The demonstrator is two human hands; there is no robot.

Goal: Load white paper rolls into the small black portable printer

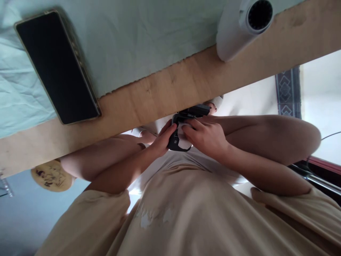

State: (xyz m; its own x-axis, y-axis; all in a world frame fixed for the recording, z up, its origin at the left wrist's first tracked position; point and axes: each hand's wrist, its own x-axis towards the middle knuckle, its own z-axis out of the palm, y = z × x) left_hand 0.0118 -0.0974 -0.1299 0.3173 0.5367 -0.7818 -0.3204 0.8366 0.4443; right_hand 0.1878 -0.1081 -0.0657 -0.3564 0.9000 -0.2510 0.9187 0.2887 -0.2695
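Observation:
Between my knees, below the table edge, my left hand grips the side of a black camera, its thumb lying along the near face. A dark flat part sticks out at the camera's far end. My right hand presses a small white cloth against the camera's face with bent fingers. The cloth covers part of that face, and I cannot tell whether it is fabric or paper.
A wooden table with a pale green cloth crosses above my lap. On it are a phone with a dark screen and a white cylindrical device. A round, yellowish stool top is at lower left.

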